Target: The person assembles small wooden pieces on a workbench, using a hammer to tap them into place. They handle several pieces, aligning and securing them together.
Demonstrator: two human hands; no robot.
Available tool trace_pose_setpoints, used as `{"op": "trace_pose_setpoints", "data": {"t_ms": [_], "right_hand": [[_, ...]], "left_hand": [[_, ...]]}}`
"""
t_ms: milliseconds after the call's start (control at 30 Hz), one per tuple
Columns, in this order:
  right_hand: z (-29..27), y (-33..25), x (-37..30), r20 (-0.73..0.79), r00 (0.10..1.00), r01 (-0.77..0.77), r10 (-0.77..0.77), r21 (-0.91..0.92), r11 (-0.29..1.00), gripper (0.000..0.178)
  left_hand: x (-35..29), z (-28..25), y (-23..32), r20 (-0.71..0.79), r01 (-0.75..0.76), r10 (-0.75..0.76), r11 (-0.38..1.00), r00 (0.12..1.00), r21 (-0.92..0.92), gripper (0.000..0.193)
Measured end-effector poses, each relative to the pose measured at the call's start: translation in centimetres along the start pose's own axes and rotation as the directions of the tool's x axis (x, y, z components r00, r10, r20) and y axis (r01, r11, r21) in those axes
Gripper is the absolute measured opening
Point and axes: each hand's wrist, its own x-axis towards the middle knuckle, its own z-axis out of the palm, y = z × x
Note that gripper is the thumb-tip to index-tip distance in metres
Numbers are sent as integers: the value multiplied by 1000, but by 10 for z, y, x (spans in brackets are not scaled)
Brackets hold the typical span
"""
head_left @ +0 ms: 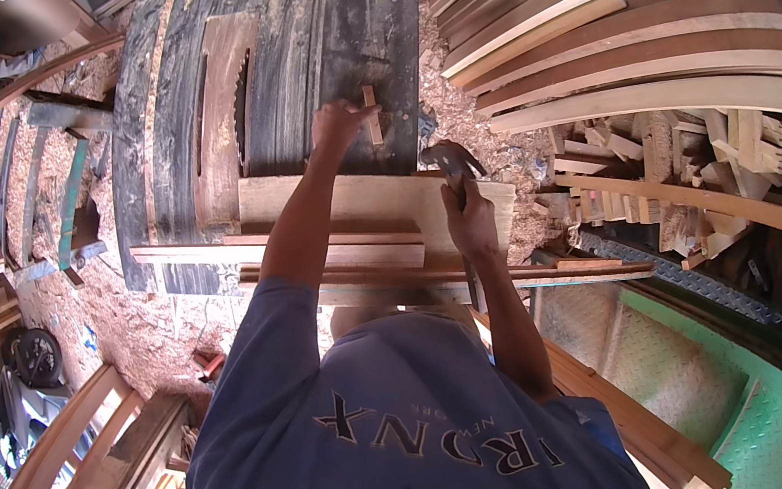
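Note:
My right hand (472, 224) is wrapped around the handle of a claw hammer (450, 157), its dark metal head just above the fist. Farther out on the dark table (284, 68), my left hand (339, 127) reaches to a small wooden strip (375, 130) and pinches its upper part between the fingers. The strip lies near the table's right side. A wide pale board (278, 197) lies across the near part of the table, under my left forearm. Reddish narrow slats (340, 243) lie closer to my body.
A toothed saw blade (244, 105) stands in a slot left of my left hand, beside a brown wooden plate (222, 128). Long planks (623, 38) are stacked at the right, above piled offcuts (693, 169). Wood shavings (170, 323) cover the floor. A green metal panel (744, 374) stands lower right.

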Motion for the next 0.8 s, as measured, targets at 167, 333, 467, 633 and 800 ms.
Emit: {"op": "trace_pose_setpoints", "data": {"t_ms": [167,333,467,633,800], "right_hand": [[26,-21,20,143,988,74,-59,-96,993,30],[58,-41,43,76,983,173,-167,-72,982,35],[65,-44,61,211,978,59,-5,-250,966,38],[64,-42,60,114,992,64,-45,-175,983,41],[69,-38,65,256,964,11,72,-309,951,40]], "left_hand": [[8,7,1,45,-24,16,983,999,182,65],[21,7,-4,121,1,-19,988,992,152,66],[26,7,-4,101,8,-28,980,994,201,62],[29,15,-13,101,43,-58,988,993,145,64],[35,23,-16,81,7,-27,971,996,238,61]]}}
